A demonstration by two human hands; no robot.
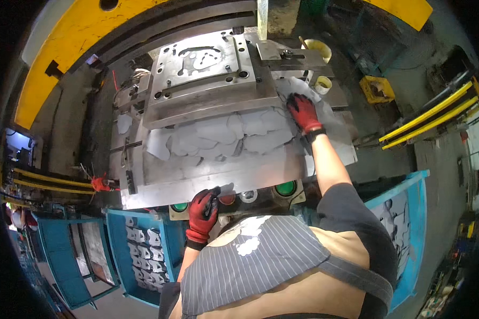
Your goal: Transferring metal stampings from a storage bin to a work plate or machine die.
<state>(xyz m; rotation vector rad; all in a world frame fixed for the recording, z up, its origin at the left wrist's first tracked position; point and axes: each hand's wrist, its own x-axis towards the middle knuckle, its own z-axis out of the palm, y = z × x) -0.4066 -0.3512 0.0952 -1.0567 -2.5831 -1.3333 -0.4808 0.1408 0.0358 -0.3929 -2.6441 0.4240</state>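
Note:
My right hand (303, 112), in a red and black glove, reaches forward to the right side of the press table. Its fingers lie spread on thin grey sheet-metal blanks (295, 86) beside the die. Curled fingers show on my left hand (202, 213), also gloved, at the table's front edge by the button panel; whatever they may hold is hidden. Between the hands, many overlapping flat grey blanks (218, 132) lie in front of the steel die (197, 63). The die has a shaped opening and several round holes.
Green buttons (286, 188) sit below the table edge (159, 196). Blue bins with metal parts stand at the left (170, 250) and right (418, 228). Yellow rails (426, 114), a yellow crate (377, 89), a small cup (322, 84) and the yellow press frame (64, 48) surround the table.

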